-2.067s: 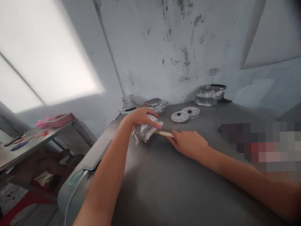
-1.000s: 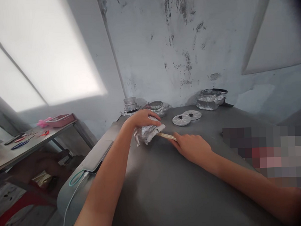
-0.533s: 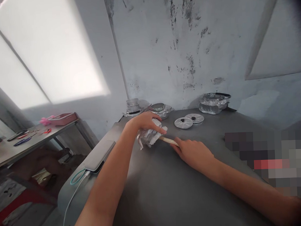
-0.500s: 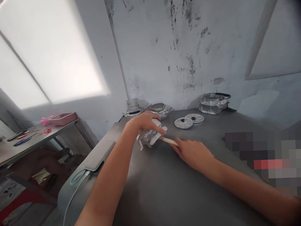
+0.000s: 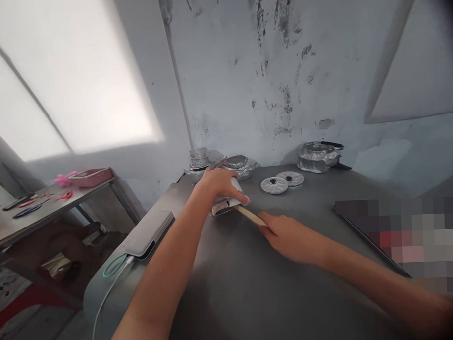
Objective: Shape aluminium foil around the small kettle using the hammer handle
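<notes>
My left hand (image 5: 224, 184) reaches over the table and grips a crumpled white and silver foil-like bundle (image 5: 221, 206) from above, thumb spread along its near side. Much of the bundle is hidden under that hand. A flat wooden stick (image 5: 250, 216) runs from the bundle toward the right. Closed around the stick's near end is my right hand (image 5: 286, 235). Whether the stick is fixed to the bundle or only touches it, I cannot tell. Just behind my left hand stands a foil-wrapped round pot (image 5: 241, 164).
Two round lids (image 5: 273, 185) with black knobs lie overlapping on the grey table (image 5: 253, 288). A foil-wrapped pan (image 5: 317, 157) stands back right, a perforated metal cup (image 5: 199, 156) back left. A grey slab-shaped device (image 5: 149, 234) has a cable. A side table holds a pink basket (image 5: 91, 177).
The bundle has turned in my left hand, its lower edge now straighter and its loose foil tail out of sight. My right hand and the stick have shifted slightly left and down.
</notes>
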Demonstrator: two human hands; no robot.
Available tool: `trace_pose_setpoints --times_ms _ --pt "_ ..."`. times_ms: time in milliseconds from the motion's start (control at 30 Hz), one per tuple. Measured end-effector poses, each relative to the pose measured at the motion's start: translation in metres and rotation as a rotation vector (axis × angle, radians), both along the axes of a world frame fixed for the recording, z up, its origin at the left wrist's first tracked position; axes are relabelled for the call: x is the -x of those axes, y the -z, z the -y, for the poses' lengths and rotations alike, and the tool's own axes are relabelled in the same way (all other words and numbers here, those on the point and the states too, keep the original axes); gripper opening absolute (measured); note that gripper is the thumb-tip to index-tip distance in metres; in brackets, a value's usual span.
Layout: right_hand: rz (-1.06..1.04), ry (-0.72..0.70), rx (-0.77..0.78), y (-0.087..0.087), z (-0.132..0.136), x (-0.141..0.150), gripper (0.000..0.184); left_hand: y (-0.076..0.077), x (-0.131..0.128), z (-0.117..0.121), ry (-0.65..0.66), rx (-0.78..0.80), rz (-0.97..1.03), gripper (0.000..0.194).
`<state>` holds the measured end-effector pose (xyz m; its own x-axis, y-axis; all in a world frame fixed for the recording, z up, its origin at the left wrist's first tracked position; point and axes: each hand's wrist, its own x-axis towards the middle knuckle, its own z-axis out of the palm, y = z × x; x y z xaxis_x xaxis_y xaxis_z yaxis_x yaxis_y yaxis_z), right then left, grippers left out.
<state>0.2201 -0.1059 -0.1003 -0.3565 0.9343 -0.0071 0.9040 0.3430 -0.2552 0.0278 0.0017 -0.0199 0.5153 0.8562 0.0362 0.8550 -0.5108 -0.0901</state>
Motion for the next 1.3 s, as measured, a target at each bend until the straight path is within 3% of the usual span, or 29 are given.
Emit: trace_pose_setpoints --times_ms 133,267,633,1300 --pt "-0.212 -0.04 0.085 -0.008 0.002 0.001 0.039 -0.002 0.002 0.001 -0.071 0.058 -0.003 0.109" --pt "-0.294 -0.036 0.051 -0.012 0.007 0.011 0.039 -0.005 0.002 0.004 -0.112 0.102 0.023 0.111" --pt "-0.115 -0.033 -0.113 0.006 0.016 0.031 0.047 -0.008 0.006 0.006 -0.106 0.138 0.069 0.107" --pt "-0.189 0.01 -0.156 0.015 0.019 0.037 0.047 -0.008 0.007 0.007 -0.106 0.123 0.092 0.103"
